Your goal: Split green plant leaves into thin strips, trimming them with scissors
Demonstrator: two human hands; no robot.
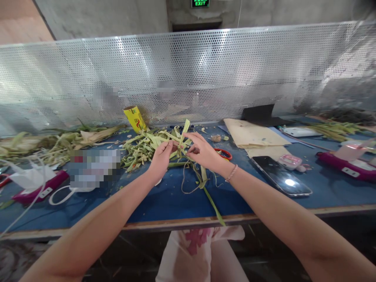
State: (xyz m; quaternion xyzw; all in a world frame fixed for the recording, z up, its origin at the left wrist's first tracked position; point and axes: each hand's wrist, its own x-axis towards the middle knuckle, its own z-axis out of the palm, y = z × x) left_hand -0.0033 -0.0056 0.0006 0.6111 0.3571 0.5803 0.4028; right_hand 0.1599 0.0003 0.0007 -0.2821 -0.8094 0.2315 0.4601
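Observation:
My left hand [161, 157] pinches a bundle of pale green leaf strips [185, 135] above the blue tabletop. Thumb and fingertips of my right hand [204, 152] come together at the bundle's right side; whether they grip a strip or the thin string, I cannot make out. A loop of thin string [188, 192] hangs below the bundle. One long green leaf [216, 207] trails from there to the table's front edge. Behind and left of my hands lies a heap of cut green leaves and stalks [133, 154]. Red-handled scissors [226, 154] lie partly hidden behind my right hand.
A yellow cardboard tube [135, 118] stands tilted behind the heap. On the right are brown paper [255, 133], a phone [280, 176] and a pink case [290, 161]. Purple holders [346, 166] sit at both sides. A perforated metal screen [188, 74] bounds the table's back.

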